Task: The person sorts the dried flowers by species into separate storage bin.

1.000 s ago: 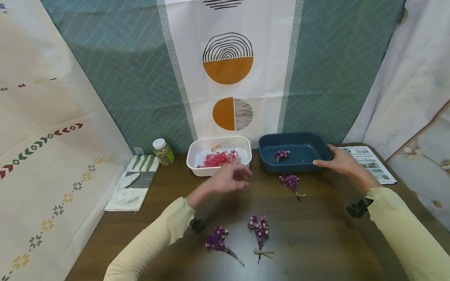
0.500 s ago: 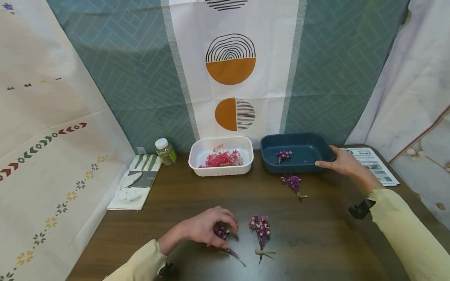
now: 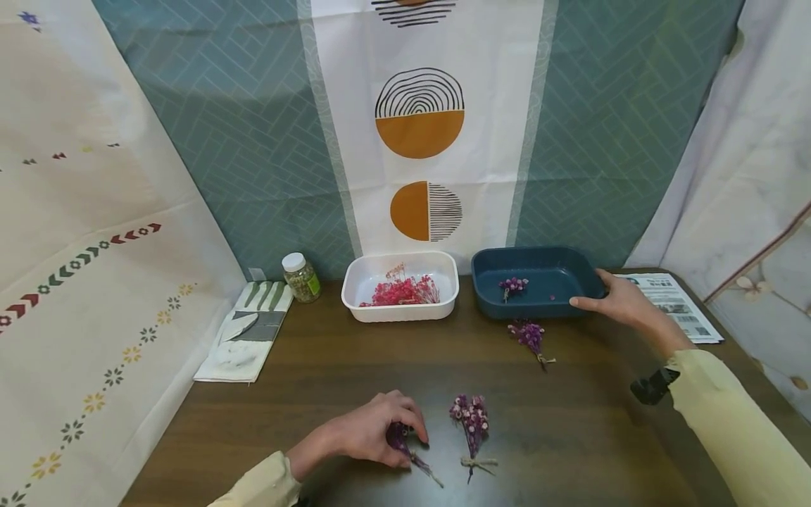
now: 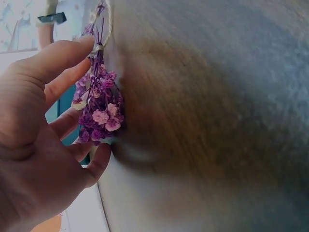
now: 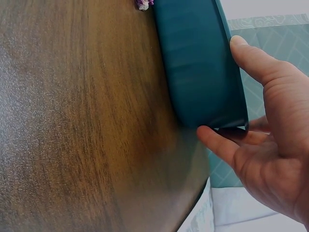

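My left hand (image 3: 376,429) is low over the table in the head view, fingers curled around a small bunch of dried purple flowers (image 4: 99,104). Its tied stems poke out past my thumb, and part of the blossoms is hidden by the hand in the head view. A second tied purple bunch (image 3: 471,422) lies just to the right of that hand. With my right hand (image 3: 617,303) I grip the right end of a dark blue tray (image 5: 203,63), thumb at the rim and fingers around the end wall. Inside the tray sits a short purple sprig (image 3: 512,286).
Another purple bunch (image 3: 529,341) lies before the blue tray. Left of the tray stands a white tray (image 3: 399,314) holding red dried flowers (image 3: 405,290). A lidded jar (image 3: 302,280) and folded cloth (image 3: 247,331) are at the left, a printed sheet (image 3: 678,310) at the right.
My left hand has come down from beside the white tray toward me, onto the left purple bunch, and its fingers have closed in around it. My right hand stays on the blue tray.
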Motion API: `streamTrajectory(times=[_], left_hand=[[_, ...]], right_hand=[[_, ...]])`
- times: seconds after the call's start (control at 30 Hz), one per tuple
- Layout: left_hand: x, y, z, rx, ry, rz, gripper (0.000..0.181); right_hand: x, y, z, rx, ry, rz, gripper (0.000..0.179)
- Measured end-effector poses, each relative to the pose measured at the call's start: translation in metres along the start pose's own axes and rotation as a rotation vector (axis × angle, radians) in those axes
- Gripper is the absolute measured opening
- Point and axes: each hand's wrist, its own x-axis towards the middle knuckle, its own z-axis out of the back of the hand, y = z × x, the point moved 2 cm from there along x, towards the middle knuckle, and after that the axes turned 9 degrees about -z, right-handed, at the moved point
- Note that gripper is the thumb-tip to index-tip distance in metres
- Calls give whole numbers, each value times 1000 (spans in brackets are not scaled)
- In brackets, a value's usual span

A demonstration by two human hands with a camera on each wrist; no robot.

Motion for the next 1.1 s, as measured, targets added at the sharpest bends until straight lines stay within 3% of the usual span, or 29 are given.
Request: streamTrajectory(times=[0.37, 0.53, 0.83, 1.1], left_hand=[[0, 0, -7, 17, -6, 30, 17], [1, -2, -10, 88, 9, 23, 15], [2, -1, -10, 106, -24, -32, 17], [1, 1, -3, 22, -40, -8, 17]], right_hand=[[-1, -1, -2, 3, -3, -10, 107], [0, -1, -1, 9, -10, -9, 106], [0, -1, -2, 0, -7, -28, 110], [-1, 0, -2, 10, 8, -27, 109]])
